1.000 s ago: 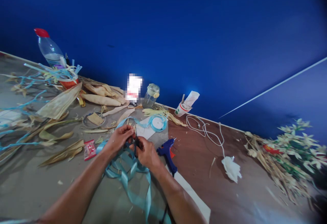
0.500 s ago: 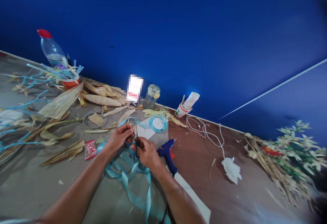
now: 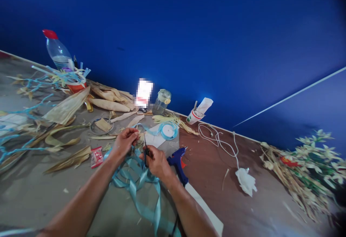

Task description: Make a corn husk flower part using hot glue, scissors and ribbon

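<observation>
My right hand (image 3: 156,160) is closed around the dark handles of a pair of scissors (image 3: 146,150), whose narrow blades point up and away from me. Just left of the blades, my left hand (image 3: 125,141) has its fingertips pinched together; what sits in them is too small to make out. Loops of light-blue satin ribbon (image 3: 133,191) lie below and between both hands. Behind them rests a ribbon spool (image 3: 169,131) with a white centre, its blue tail running left toward the scissor tips. A blue glue gun (image 3: 178,163) lies right of my right hand.
Dried corn husks (image 3: 110,103) and a red candy packet (image 3: 96,157) lie left. Along the wall stand a bottle (image 3: 59,51), a bright blurred screen (image 3: 144,92), a jar (image 3: 162,102) and a paper cup (image 3: 194,116). A white cable (image 3: 220,141) and dried flowers (image 3: 290,179) lie right.
My left hand has shifted slightly left, away from the scissor blades. The right hand keeps its grip on the scissors. The whole view has moved a little.
</observation>
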### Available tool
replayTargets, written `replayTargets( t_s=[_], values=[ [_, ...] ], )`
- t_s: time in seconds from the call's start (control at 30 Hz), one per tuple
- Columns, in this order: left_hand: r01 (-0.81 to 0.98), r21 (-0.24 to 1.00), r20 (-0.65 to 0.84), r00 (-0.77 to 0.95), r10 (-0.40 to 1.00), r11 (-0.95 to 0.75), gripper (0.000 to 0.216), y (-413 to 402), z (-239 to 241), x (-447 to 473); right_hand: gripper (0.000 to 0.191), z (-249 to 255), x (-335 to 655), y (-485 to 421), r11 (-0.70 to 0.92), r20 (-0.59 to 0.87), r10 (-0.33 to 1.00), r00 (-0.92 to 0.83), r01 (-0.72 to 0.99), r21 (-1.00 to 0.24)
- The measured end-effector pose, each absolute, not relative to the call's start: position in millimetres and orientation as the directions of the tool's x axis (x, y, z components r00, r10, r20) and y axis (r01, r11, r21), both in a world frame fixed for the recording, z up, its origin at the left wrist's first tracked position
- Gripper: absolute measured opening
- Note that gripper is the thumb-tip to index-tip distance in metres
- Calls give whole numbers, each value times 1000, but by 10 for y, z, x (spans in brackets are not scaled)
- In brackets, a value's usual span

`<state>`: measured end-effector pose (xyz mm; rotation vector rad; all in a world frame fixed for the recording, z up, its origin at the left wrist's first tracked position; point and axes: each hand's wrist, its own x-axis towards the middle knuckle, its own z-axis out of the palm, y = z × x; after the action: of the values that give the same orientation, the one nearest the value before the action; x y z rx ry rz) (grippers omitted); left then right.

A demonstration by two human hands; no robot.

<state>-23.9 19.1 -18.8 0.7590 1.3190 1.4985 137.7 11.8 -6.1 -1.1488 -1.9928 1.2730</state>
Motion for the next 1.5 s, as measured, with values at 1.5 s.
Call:
replayTargets(
  t_s=[1.5],
  values=[
    [-144, 988, -22, -522, 853, -62, 28, 203, -135, -224, 18, -73, 1415, 120, 235, -75, 828, -556, 464, -854]
  ],
)
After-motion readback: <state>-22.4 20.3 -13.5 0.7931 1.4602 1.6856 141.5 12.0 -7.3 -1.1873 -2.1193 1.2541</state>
